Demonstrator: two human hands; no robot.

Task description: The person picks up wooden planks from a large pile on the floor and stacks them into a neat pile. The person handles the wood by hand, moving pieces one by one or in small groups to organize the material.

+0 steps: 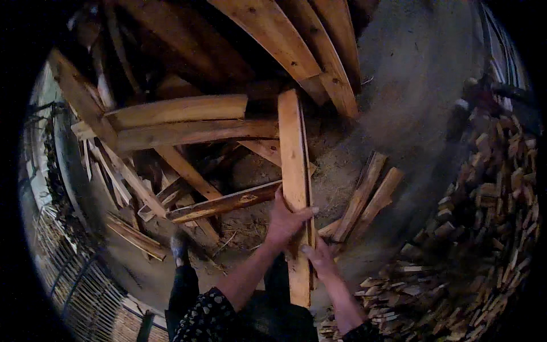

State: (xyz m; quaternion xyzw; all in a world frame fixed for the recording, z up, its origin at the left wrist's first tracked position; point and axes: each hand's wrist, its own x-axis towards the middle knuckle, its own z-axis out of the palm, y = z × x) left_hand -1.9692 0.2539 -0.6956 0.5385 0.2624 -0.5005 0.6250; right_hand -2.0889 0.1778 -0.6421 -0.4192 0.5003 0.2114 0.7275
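A long wooden board (293,151) points away from me, its lower end close to my body. My left hand (286,221) is closed around it near the middle, the thumb lying across its top face. Just below and to the right, my right hand (321,257) grips the board's right edge with the thumb on top. A dark line along that edge looks like a second thin piece under it, but I cannot tell for sure. Beyond the left hand lies a bark-edged slab (233,203), its right end beside the held board.
Crossed planks (176,111) pile up on the left, and long boards (273,34) lean at the top. Two short pieces (360,196) lie on the dirt floor to the right. A large heap of split firewood (456,251) fills the right side. My foot (178,248) stands left.
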